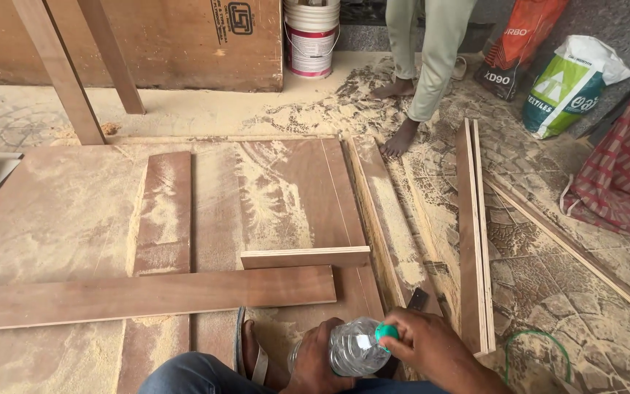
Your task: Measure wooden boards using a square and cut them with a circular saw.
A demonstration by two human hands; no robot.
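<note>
Left hand (313,361) gripped the clear plastic water bottle (351,346) low in the frame, just above the knee; right hand (432,346) was closed round its green cap (386,333) — sawdust-covered plywood boards (147,295) lay ahead; a barefoot person (424,66) stood beyond.

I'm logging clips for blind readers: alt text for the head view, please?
Left hand holds a clear plastic bottle while the right hand grips its green cap. Ahead, sawdust-covered plywood boards lie on the floor, and another person's bare feet stand beyond.
</note>
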